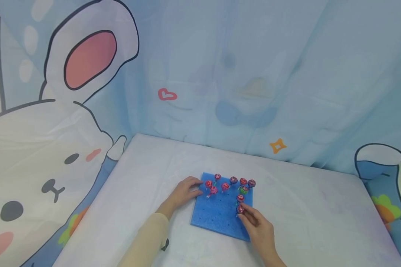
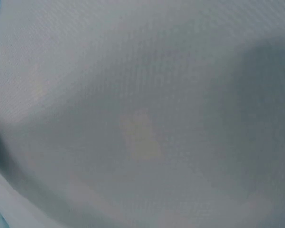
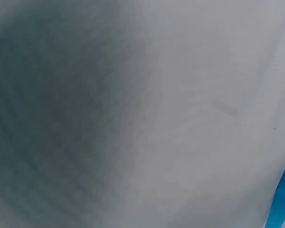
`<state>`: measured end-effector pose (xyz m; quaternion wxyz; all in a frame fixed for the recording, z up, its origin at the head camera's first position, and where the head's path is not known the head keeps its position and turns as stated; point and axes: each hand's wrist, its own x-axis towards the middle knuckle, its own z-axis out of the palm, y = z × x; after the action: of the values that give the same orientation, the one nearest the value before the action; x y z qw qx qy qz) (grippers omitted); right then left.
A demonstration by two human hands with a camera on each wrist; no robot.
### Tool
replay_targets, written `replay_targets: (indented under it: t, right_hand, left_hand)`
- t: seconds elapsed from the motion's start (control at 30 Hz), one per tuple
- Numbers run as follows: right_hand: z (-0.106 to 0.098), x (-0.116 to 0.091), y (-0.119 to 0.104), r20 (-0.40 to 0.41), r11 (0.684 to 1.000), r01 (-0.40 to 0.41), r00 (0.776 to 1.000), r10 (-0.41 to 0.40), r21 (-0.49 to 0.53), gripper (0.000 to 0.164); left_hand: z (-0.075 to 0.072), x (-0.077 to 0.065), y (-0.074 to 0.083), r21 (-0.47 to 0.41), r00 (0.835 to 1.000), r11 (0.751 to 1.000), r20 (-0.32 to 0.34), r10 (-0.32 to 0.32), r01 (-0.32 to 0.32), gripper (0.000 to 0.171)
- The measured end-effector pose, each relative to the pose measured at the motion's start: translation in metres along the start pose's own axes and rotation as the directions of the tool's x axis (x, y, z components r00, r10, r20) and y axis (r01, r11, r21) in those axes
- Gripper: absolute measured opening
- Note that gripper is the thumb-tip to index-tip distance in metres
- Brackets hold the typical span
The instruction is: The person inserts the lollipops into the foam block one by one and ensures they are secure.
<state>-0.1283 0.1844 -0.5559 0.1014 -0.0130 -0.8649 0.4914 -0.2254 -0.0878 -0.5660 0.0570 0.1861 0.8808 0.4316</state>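
Note:
A blue foam board (image 1: 208, 218) with small holes lies flat on the table. Several wrapped lollipops stand in it, among them a red one (image 1: 208, 183), a pink one (image 1: 213, 190) and a green one (image 1: 243, 190). With thumb and fingertips, my right hand (image 1: 261, 230) pinches a dark red lollipop (image 1: 240, 210) near the board's right side. Whether its stick sits in a hole cannot be seen. My left hand (image 1: 184, 191) rests against the board's left edge, fingers loosely extended. Both wrist views show mostly blurred white cloth, with a blue strip of board (image 3: 282, 197) in the right one.
A white cloth covers the table (image 1: 307, 211). Behind it hangs a light blue curtain (image 1: 200, 66) with cartoon prints, and it runs along both sides too. A small dark object (image 1: 165, 245) shows beside the left sleeve (image 1: 148, 237).

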Motion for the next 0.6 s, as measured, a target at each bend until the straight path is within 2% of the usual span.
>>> replay_targets:
  t: [0.27, 0.43, 0.53, 0.6]
  right_hand:
    - [-0.002, -0.001, -0.002, 0.026, 0.997, -0.076, 0.997, 0.075, 0.029, 0.036]
    - [-0.008, -0.002, -0.004, 0.069, 0.985, -0.156, 0.986, 0.152, 0.070, 0.037]
    - [-0.015, 0.001, -0.003, 0.071, 0.982, -0.185, 0.981, 0.182, 0.044, 0.034]
    - [-0.021, 0.007, 0.000, 0.036, 0.982, -0.187, 0.982, 0.187, -0.011, 0.031]
  left_hand:
    - [0.000, 0.002, -0.002, -0.004, 1.000, 1.000, -0.004, -0.002, 0.002, 0.040]
    - [-0.001, 0.003, -0.001, 0.002, 1.000, 1.000, -0.007, 0.008, -0.008, 0.039]
    - [-0.002, 0.003, 0.001, -0.024, 1.000, 1.000, -0.027, 0.000, -0.001, 0.035]
    - [-0.004, 0.004, 0.004, -0.044, 0.999, 0.999, -0.050, -0.015, 0.013, 0.034]
